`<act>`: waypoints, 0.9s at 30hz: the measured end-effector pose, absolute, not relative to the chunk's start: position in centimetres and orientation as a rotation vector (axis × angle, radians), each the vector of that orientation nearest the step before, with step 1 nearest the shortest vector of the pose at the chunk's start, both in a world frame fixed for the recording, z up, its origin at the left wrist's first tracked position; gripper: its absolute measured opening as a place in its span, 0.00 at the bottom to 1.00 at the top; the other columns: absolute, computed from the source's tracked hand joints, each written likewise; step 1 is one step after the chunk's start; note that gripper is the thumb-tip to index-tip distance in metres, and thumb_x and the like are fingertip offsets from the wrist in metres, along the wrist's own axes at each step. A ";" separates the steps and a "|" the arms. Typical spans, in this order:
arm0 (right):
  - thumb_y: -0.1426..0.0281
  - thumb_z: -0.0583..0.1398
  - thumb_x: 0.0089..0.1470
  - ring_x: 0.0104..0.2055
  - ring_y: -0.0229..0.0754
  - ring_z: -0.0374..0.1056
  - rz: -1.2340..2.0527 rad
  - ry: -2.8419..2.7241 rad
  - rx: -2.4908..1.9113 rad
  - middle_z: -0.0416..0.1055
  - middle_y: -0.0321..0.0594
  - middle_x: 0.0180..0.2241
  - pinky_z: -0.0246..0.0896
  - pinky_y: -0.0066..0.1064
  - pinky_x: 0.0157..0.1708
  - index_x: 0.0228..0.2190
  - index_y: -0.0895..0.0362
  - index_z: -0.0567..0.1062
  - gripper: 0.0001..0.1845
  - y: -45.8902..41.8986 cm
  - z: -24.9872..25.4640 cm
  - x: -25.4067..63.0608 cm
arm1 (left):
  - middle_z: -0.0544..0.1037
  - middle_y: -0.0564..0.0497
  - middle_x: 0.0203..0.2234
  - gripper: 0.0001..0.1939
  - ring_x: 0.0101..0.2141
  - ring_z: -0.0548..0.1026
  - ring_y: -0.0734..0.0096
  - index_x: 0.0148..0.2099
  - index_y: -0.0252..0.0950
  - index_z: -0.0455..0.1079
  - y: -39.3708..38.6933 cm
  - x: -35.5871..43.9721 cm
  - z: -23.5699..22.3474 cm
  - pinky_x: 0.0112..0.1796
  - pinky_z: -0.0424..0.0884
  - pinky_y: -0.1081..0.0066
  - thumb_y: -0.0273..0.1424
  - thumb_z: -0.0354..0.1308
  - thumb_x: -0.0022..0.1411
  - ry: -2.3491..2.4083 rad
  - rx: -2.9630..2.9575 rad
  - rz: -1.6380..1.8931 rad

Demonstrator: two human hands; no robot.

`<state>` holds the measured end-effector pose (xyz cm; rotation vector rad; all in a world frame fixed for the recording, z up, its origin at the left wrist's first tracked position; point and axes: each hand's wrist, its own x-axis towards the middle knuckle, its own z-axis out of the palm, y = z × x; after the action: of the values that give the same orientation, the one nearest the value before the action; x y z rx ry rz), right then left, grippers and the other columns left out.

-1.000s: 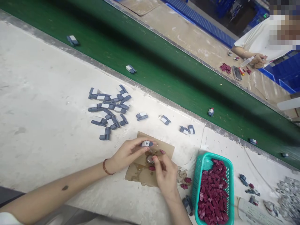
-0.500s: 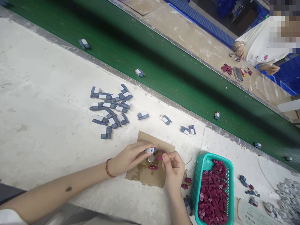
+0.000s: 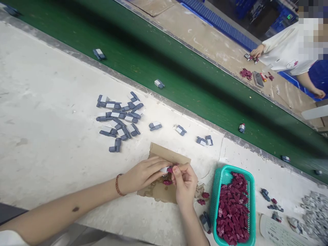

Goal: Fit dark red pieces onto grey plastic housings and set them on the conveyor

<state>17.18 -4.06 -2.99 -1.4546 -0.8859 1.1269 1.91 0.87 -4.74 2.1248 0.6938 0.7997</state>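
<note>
My left hand point(image 3: 139, 175) is closed on a small blue-grey and white plastic part point(image 3: 164, 169). Between the thumb and fingers of my right hand point(image 3: 186, 184) is a maroon plastic piece point(image 3: 169, 169), brought up against the white end of that part; whether it is seated there I cannot tell. Both hands are above a stained cardboard sheet point(image 3: 161, 195). Below the fingers sits a round, crimped metal cap point(image 3: 166, 177), partly hidden. Another maroon piece point(image 3: 167, 182) lies beside the cap on the cardboard.
A green basket point(image 3: 214, 205) of maroon pieces stands right of my hands. Several blue-grey and white parts point(image 3: 118, 114) lie grouped at left. Beyond runs a green conveyor belt point(image 3: 194, 92) carrying spaced parts. Across it, a co-worker's hand point(image 3: 257, 51) handles small pieces.
My right hand has moved slightly left, bringing the maroon piece to the part in my left hand. Parts on the belt have shifted right. The co-worker's hands have moved.
</note>
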 end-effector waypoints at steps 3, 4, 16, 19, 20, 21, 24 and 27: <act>0.56 0.60 0.55 0.17 0.33 0.56 1.100 -0.946 -1.479 0.62 0.30 0.16 0.54 0.25 0.18 0.22 0.55 0.68 0.18 -4.3 -3.2 17.1 | 0.79 0.42 0.38 0.17 0.38 0.76 0.65 0.53 0.34 0.66 0.8 1.9 -4.9 0.38 0.75 0.68 0.33 0.39 0.73 0.695 2.134 0.812; 0.57 0.60 0.55 0.18 0.33 0.57 1.088 -0.973 -1.490 0.63 0.30 0.17 0.55 0.25 0.18 0.22 0.55 0.69 0.17 -4.4 -3.2 17.0 | 0.79 0.43 0.38 0.17 0.38 0.76 0.65 0.53 0.34 0.66 0.8 1.9 -4.9 0.39 0.75 0.68 0.33 0.39 0.73 0.694 2.138 0.813; 0.65 0.50 0.64 0.24 0.37 0.60 0.827 -1.573 -1.608 0.65 0.34 0.22 0.55 0.28 0.25 0.25 0.54 0.67 0.16 -4.7 -2.1 18.4 | 0.78 0.46 0.30 0.16 0.30 0.74 0.65 0.42 0.34 0.70 0.7 1.8 -4.0 0.32 0.71 0.69 0.33 0.42 0.72 0.735 2.169 0.732; 0.67 0.46 0.65 0.26 0.40 0.61 0.664 -1.835 -1.578 0.65 0.37 0.22 0.55 0.30 0.28 0.23 0.53 0.65 0.19 -4.8 -1.5 18.7 | 0.77 0.46 0.30 0.14 0.31 0.73 0.64 0.42 0.35 0.70 0.7 1.4 -3.9 0.33 0.70 0.69 0.33 0.44 0.71 0.712 2.189 0.785; 0.68 0.45 0.66 0.26 0.40 0.61 0.652 -1.886 -1.569 0.66 0.37 0.22 0.55 0.30 0.28 0.24 0.53 0.65 0.20 -4.8 -1.4 18.7 | 0.76 0.46 0.30 0.14 0.31 0.73 0.64 0.43 0.36 0.70 0.7 1.3 -4.0 0.33 0.69 0.68 0.33 0.44 0.71 0.704 2.187 0.801; 0.67 0.44 0.66 0.26 0.40 0.61 0.653 -1.918 -1.565 0.66 0.37 0.22 0.54 0.30 0.28 0.24 0.53 0.65 0.20 -4.8 -1.2 18.6 | 0.76 0.47 0.30 0.13 0.31 0.72 0.65 0.43 0.36 0.70 0.6 1.2 -4.1 0.33 0.69 0.69 0.33 0.44 0.71 0.695 2.181 0.809; 0.66 0.41 0.67 0.24 0.40 0.61 0.658 -1.951 -1.578 0.66 0.37 0.22 0.54 0.30 0.26 0.24 0.53 0.65 0.22 -5.0 -0.5 18.3 | 0.75 0.48 0.30 0.12 0.31 0.72 0.65 0.44 0.37 0.69 0.2 1.0 -4.1 0.32 0.69 0.70 0.32 0.45 0.71 0.660 2.177 0.802; 0.65 0.42 0.68 0.24 0.40 0.62 0.677 -1.938 -1.610 0.67 0.37 0.23 0.53 0.30 0.25 0.25 0.53 0.67 0.24 -5.7 0.9 18.7 | 0.76 0.48 0.32 0.12 0.32 0.73 0.65 0.45 0.38 0.69 0.0 1.2 -3.5 0.33 0.70 0.71 0.32 0.45 0.71 0.613 2.216 0.774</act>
<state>18.68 -5.72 0.92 -1.6102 -1.9376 0.6775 1.23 -0.02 -3.45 2.2164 0.6132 0.7740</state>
